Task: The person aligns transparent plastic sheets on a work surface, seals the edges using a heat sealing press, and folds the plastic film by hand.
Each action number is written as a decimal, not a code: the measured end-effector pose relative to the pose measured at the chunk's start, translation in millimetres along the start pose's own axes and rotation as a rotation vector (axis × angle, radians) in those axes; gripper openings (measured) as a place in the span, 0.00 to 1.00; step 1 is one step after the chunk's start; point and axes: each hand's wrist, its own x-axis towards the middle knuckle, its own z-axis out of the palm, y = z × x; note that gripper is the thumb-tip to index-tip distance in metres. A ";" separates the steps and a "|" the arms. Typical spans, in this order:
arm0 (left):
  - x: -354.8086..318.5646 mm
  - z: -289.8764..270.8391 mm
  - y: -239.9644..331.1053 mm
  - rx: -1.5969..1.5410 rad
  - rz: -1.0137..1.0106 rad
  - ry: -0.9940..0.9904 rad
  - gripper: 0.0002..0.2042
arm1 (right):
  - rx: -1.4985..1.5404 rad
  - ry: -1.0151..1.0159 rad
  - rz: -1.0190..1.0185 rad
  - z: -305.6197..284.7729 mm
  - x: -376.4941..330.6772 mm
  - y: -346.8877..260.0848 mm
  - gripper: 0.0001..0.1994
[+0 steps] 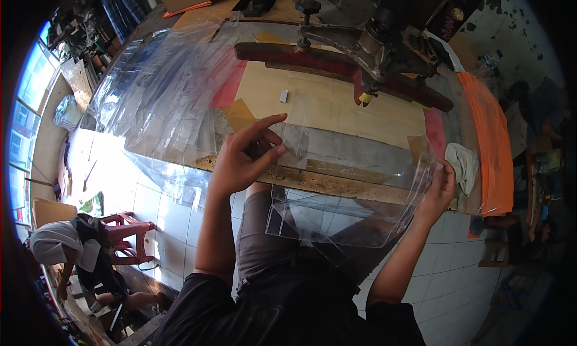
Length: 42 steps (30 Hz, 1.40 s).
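Note:
A clear plastic sheet (360, 223) hangs over the table's near edge, partly across my lap. Its right side is pinched between the fingers of my right hand (439, 192). Over the table's front edge, my left hand (249, 153) has thumb and forefinger apart, with its other fingers curled. Close to those fingertips lies a narrow clear plastic strip (296, 129); I see no grip on it. Beyond it a tan board (336, 108) covers the work surface, bearing a small white piece (283, 96). A dark red pressing bar (300, 54) spans the board's far side.
Loose clear plastic sheets (162, 87) are heaped at the left. Orange sheets (490, 147) and a white cloth (461, 167) lie at the right edge. A metal arm (348, 36) carries the bar. At lower left, a person (90, 250) bends beside a red stool (129, 238).

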 end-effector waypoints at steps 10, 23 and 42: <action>0.2 0.7 -4.2 -0.023 0.066 -0.010 0.24 | 0.002 0.014 -0.065 -4.4 -1.3 2.8 0.11; -1.7 -3.5 -3.0 -0.031 0.014 -0.036 0.23 | 0.096 0.060 -0.095 -6.0 -3.1 9.1 0.11; -3.2 -7.4 -13.2 -0.247 -0.117 -0.148 0.16 | 0.073 0.069 -0.203 -17.1 -6.2 22.7 0.14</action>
